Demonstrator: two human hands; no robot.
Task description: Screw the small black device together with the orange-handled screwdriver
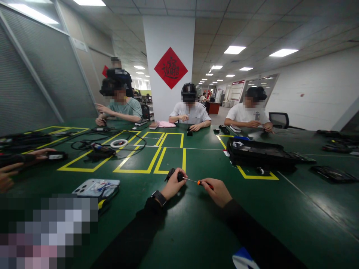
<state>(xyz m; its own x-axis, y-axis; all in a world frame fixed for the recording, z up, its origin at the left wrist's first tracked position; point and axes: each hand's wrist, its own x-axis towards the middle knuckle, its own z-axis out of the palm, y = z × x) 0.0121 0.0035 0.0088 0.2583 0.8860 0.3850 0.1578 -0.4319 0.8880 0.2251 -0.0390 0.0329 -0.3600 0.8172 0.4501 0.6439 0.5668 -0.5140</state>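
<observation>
Near the middle of the green table, my left hand is closed around a small black device, whose details the fingers mostly hide. My right hand grips a screwdriver by its orange and black handle. The thin metal shaft points left and its tip meets the right side of the device, or lies very close to it. Whether it sits in a screw is too small to tell. A dark watch is on my left wrist.
Yellow tape rectangles mark the green table. Left lie a clear case, cables and a white tape roll. A black open case stands right. Several people sit across; a co-worker's hands hold a black device at far left.
</observation>
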